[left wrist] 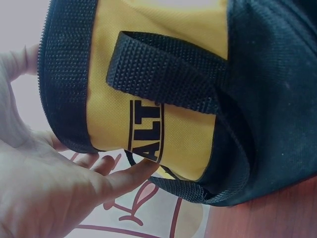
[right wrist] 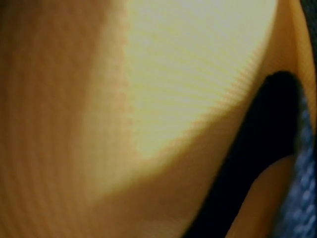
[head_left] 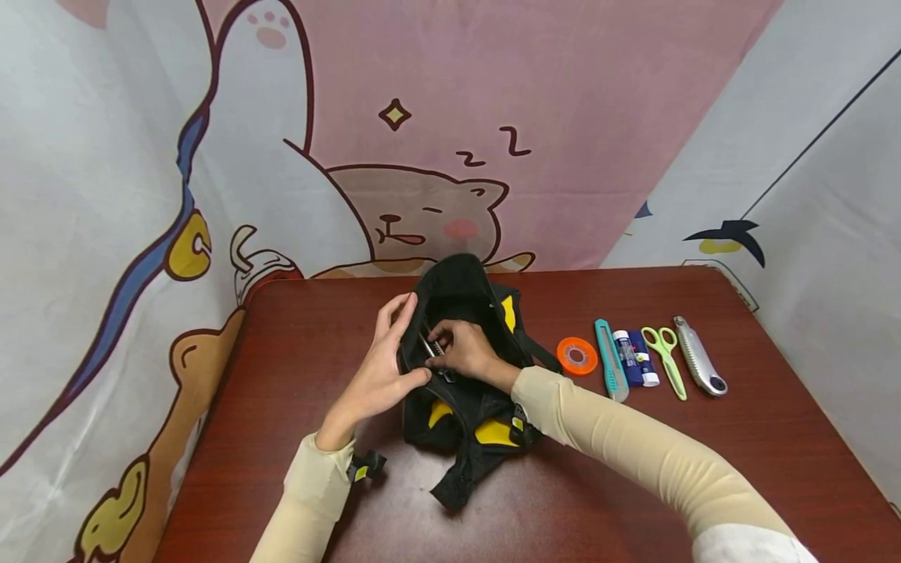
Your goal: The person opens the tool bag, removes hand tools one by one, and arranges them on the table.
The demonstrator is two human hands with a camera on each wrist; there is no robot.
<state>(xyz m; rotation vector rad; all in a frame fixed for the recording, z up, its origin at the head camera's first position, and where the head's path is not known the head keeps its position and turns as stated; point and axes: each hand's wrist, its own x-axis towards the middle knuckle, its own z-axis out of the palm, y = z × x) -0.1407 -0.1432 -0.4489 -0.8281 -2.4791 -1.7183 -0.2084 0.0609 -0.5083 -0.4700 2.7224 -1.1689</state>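
Observation:
A black and yellow tool bag (head_left: 457, 277) stands on the table with its mouth open and its black inside showing. My left hand (head_left: 383, 363) holds the bag's left rim, thumb and fingers spread along it. In the left wrist view, that hand (left wrist: 54, 183) lies by the zippered edge, beside a yellow panel (left wrist: 188, 141) and a black webbing loop (left wrist: 163, 74). My right hand (head_left: 464, 348) reaches into the mouth, fingertips bent around a slim silver item (head_left: 431, 346) whose kind I cannot tell. Blurred skin and dark fabric fill the right wrist view.
Right of the bag lie an orange tape roll (head_left: 577, 356), a teal cutter (head_left: 611, 360), two glue sticks (head_left: 637, 358), green scissors (head_left: 666, 360) and a grey utility knife (head_left: 700, 356). A strap (head_left: 456, 477) trails toward the table's front. Printed cloth (head_left: 598, 117) hangs behind.

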